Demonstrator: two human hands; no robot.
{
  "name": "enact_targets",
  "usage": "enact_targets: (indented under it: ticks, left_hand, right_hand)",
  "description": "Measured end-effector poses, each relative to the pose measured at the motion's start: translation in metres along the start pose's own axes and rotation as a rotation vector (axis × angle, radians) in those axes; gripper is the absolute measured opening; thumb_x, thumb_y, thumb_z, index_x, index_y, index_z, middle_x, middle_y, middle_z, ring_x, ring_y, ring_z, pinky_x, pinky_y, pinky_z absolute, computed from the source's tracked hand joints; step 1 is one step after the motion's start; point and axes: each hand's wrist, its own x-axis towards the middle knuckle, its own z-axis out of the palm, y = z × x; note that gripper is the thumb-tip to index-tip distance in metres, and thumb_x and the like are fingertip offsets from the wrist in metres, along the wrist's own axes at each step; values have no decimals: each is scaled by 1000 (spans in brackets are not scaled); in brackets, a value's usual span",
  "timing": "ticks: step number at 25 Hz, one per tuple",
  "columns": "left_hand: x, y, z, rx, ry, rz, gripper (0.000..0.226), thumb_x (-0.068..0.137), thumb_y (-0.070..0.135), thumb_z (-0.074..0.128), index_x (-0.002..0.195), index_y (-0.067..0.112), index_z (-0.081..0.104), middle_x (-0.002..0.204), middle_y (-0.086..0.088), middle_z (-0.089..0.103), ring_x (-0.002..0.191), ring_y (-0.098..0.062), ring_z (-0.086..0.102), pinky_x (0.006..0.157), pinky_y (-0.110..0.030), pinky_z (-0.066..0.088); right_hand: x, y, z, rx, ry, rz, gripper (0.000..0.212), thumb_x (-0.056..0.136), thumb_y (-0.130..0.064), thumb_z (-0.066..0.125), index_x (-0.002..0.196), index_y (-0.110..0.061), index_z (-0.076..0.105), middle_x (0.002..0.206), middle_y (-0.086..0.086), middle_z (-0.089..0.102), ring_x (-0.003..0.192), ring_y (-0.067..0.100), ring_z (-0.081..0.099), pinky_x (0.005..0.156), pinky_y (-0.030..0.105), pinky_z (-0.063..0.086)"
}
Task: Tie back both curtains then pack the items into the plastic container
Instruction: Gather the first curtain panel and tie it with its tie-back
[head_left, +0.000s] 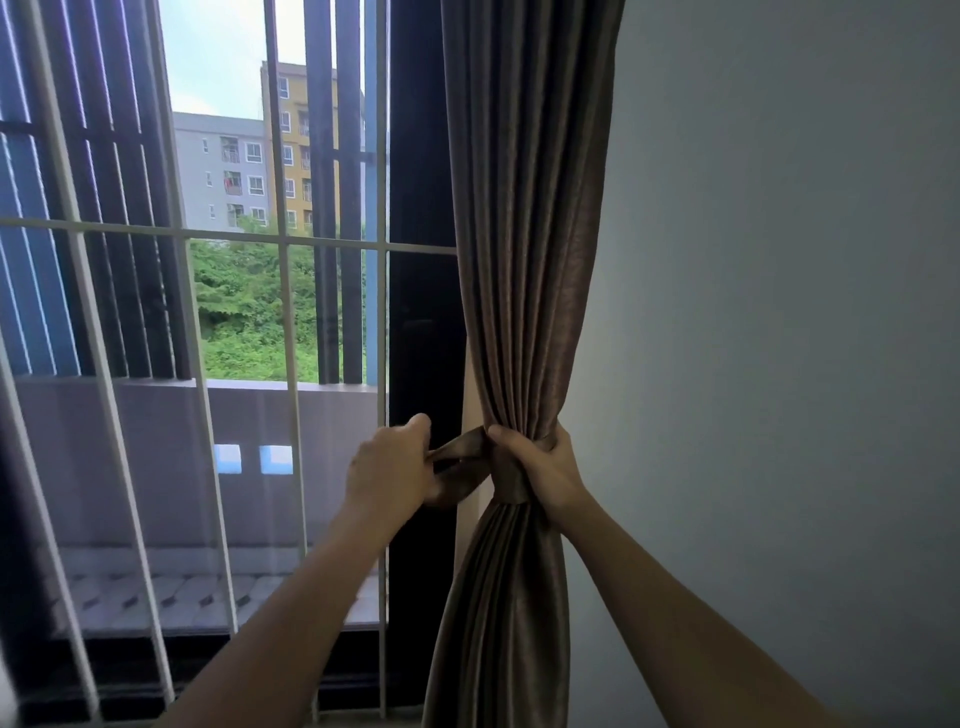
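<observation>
Curtain (524, 260) is being clenched by right hand (540, 467), tieback (460, 462) pinched by left hand (387, 467) — slackened tension could be loosening the knot.

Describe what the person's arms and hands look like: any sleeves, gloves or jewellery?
Both forearms are bare as far as the picture shows, with no sleeve in view. The left hand and right hand wear no gloves, and no watch, bracelet or ring is visible.

place: home room | evidence: curtain (524, 234), barred window (283, 249), balcony outside
</observation>
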Motion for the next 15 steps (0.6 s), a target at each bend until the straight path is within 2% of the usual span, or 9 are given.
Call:
enact_targets:
  ticks: [2, 4, 6, 8, 9, 10, 12, 15]
  left_hand:
    - [-2, -14, -6, -132, -130, 80, 33, 80, 4, 61, 66, 26, 41, 63, 10, 43, 58, -9, 44, 52, -13, 31]
    - [-6, -16, -17, -191, -249, 154, 42, 79, 0, 61, 61, 30, 38, 67, 10, 42, 61, -4, 43, 56, -14, 33]
    - [-7, -11, -28, -342, -411, 74, 34, 77, -4, 61, 63, 23, 44, 68, 3, 48, 63, -9, 45, 62, -17, 36]
    - [-4, -4, -36, -560, -580, -100, 23, 76, -4, 62, 76, 17, 53, 77, -6, 56, 72, -15, 52, 64, -23, 42]
    - [-2, 0, -35, -598, -602, -187, 19, 77, -3, 59, 80, 15, 55, 79, -7, 57, 74, -17, 55, 62, -25, 43]
    - [-2, 5, -34, -599, -565, -259, 13, 79, -1, 56, 81, 12, 56, 77, -8, 58, 73, -18, 56, 60, -26, 44]
    - [-5, 15, -24, -623, -436, -382, 11, 83, 8, 50, 82, 8, 60, 77, -11, 61, 73, -23, 60, 62, -32, 47]
    - [-8, 27, -14, -665, -292, -366, 26, 91, 21, 47, 82, 2, 62, 74, -10, 59, 68, -19, 55, 60, -28, 40]
  right_hand:
    - [1, 0, -2, 11, -5, -7, 69, 59, -41, 80, 118, -12, 58, 113, 10, 64, 97, 17, 66, 83, 26, 56]
    - [2, 2, 0, -26, 10, 23, 82, 53, -52, 82, 121, -15, 56, 119, 12, 59, 101, 20, 64, 87, 32, 56]
    - [3, 2, 4, -45, 17, 20, 85, 52, -54, 82, 123, -17, 54, 121, 12, 56, 104, 21, 63, 88, 33, 56]
    - [0, 0, 8, -41, 11, -5, 75, 63, -43, 81, 126, -16, 51, 119, 9, 59, 103, 18, 63, 85, 26, 55]
    - [-3, -2, 9, -44, -3, -26, 69, 70, -37, 79, 128, -15, 49, 119, 6, 60, 104, 15, 63, 85, 24, 55]
    - [-6, -5, 10, -63, -21, -41, 66, 75, -35, 75, 130, -16, 47, 119, 3, 61, 105, 14, 62, 87, 23, 53]
    - [-10, -10, 6, -109, -71, -45, 61, 81, -46, 65, 132, -17, 46, 121, 0, 61, 110, 15, 60, 92, 25, 51]
    - [-3, -28, -13, -69, -213, 31, 59, 92, -62, 29, 131, -23, 48, 128, -4, 57, 116, 13, 56, 98, 30, 45]
